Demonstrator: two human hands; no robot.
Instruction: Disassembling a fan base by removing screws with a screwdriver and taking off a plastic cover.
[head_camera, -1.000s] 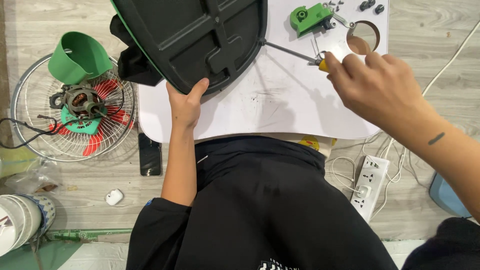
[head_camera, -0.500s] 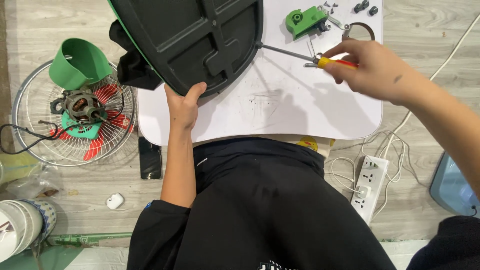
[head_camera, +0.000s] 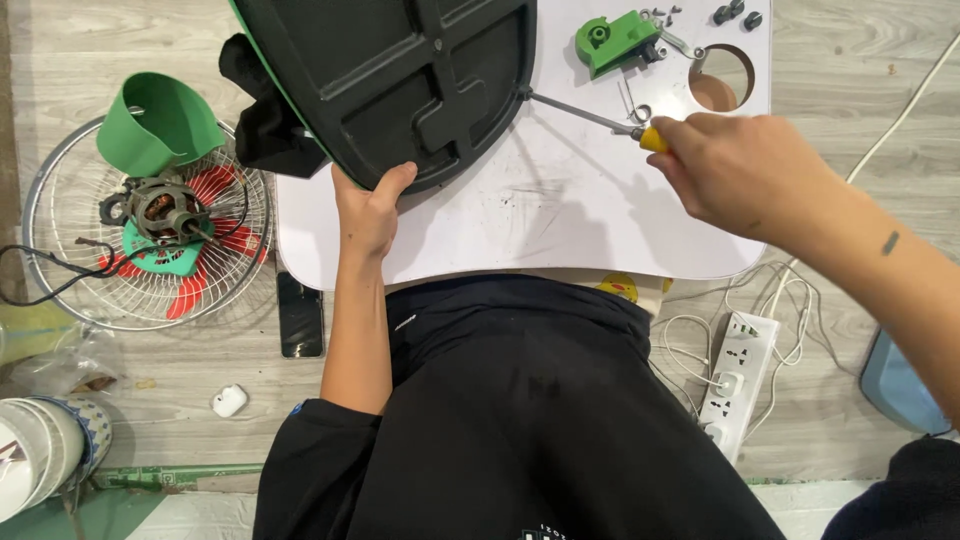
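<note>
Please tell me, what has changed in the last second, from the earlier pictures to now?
The right hand closed around the yellow handle of the screwdriver, which it only touched a second ago; its tip now meets the edge of the black fan base. The left hand grips the base rim as before.

The left hand (head_camera: 368, 212) reaches straight up from the body, forearm upright, fingers curled in a grip. The right hand (head_camera: 745, 170) comes in from the right, fist closed, forearm angled
</note>
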